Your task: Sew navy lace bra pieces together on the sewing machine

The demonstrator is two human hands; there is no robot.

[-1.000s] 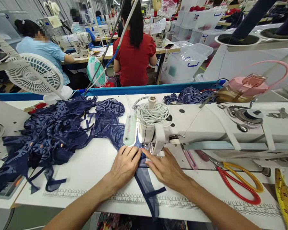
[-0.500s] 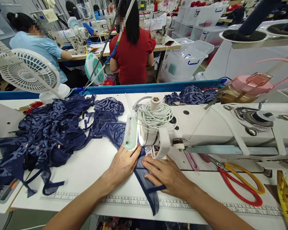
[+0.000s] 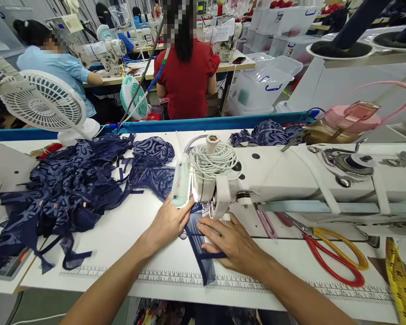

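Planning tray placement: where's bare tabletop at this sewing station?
Free: white tabletop bordered by the navy garment pile, left hand and printed ruler; a smaller patch between right hand and scissors. Crowded: left, under the pile, and around the sewing machine head, where both hands touch sheer navy fabric.

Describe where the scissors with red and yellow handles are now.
In the head view, the scissors lie on the right of the white tabletop, between the right hand and the yellow tape measure, just right of the pink tool.
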